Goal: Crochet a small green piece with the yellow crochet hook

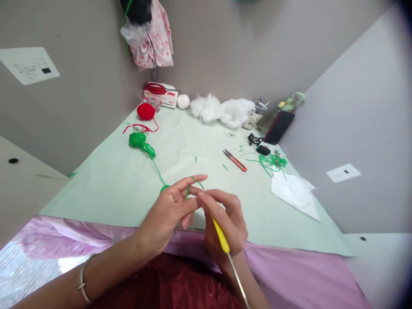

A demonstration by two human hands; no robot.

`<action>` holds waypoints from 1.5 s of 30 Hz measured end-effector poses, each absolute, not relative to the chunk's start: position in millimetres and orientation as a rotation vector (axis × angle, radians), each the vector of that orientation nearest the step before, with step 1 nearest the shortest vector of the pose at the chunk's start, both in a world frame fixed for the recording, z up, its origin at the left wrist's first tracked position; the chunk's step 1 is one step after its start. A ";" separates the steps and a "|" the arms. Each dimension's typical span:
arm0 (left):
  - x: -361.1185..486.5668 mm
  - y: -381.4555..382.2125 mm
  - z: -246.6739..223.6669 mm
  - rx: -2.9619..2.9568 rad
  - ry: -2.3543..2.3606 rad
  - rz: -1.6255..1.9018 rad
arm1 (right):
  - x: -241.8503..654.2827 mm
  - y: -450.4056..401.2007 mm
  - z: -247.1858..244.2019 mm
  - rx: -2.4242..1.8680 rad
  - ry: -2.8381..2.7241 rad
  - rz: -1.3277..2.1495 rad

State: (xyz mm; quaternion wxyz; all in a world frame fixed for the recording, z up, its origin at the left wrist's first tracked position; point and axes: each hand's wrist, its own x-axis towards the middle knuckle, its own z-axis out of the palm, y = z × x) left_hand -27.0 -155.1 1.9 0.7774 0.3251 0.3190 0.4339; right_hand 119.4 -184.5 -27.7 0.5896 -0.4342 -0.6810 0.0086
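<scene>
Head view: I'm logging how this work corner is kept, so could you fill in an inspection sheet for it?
Surface: pale green covering, creased in places.
Job's things: green yarn, balled at the left with a strand leading toward the hands; yellow-handled tool.
Clutter: red snips lying loose, tangled green scraps, white sheet at the right.
Hands: left hand holds the yarn, a strand over its raised forefinger; right hand grips the tool, whose tip is mostly hidden.
Cables: nothing seen for certain.
Surroundings: grey walls; pink dotted bag hanging.
</scene>
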 end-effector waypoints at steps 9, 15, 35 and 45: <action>-29.7 -150.7 4.6 0.721 0.662 0.968 | 125.3 -180.5 -12.0 -0.915 -1.294 0.609; -30.6 -153.3 5.3 0.757 0.688 0.938 | 127.3 -177.0 -20.2 -0.877 -1.174 0.787; -29.7 -157.2 2.5 0.776 0.746 0.978 | 126.2 -190.6 -32.1 -1.015 -1.798 -0.242; -33.3 -152.8 9.4 0.747 0.735 0.921 | 126.1 -182.9 -12.2 -0.915 -1.324 0.545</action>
